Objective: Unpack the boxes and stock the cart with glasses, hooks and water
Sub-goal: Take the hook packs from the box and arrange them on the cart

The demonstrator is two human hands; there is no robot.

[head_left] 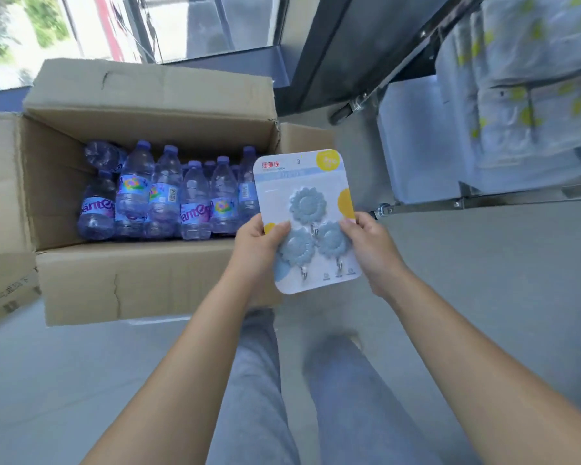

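The hook pack [304, 199], a white card with red Chinese writing, a "3" and three blue flower-shaped hooks, is held over the floor, left hand [259, 243] and right hand [366, 243] pinching its sides. Left, an open box [141, 276] holds water bottles [168, 196]; the cart [463, 203] stands right.

both hands hold a card of hooks [305, 209] by its edges — left hand [260, 245], right hand [369, 245]. beside it an open cardboard box [148, 95] holds water bottles [168, 196] — a cart [483, 129] stands right.
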